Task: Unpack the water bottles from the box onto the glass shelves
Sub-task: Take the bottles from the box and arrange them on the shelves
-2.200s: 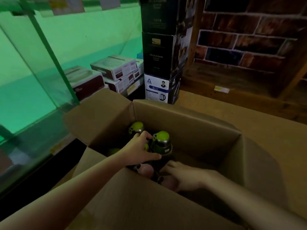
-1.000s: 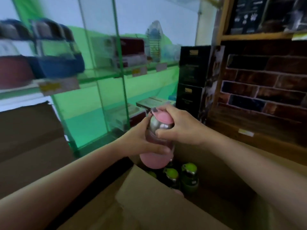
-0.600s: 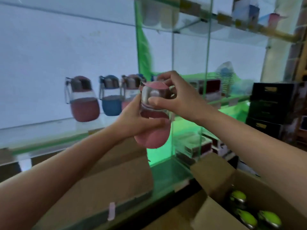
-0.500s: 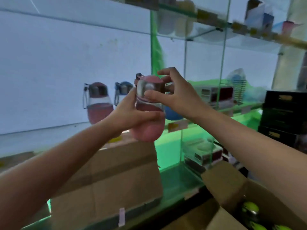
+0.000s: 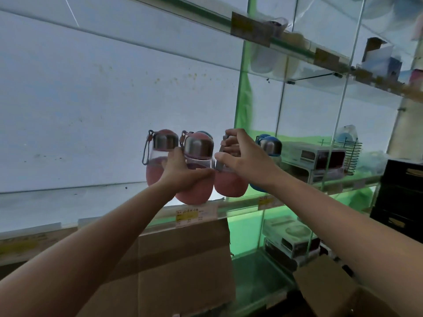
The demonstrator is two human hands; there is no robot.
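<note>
Already several bottles [image 5: 161,156] stand shelved; one bottle [image 5: 197,170] is gripped by the left hand [image 5: 183,173], a neighbour's strap [image 5: 220,156] pinched by the right hand [image 5: 242,160]; the box is unseen.

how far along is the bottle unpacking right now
Done: several bottles already stand on the glass shelf, including a pink bottle at left and a blue bottle at right. In hand: the left hand grips another pink bottle at the shelf edge, while the right hand reaches to the neighbouring bottle's strap. Left: setting this one down; the box's contents are out of view.
</note>
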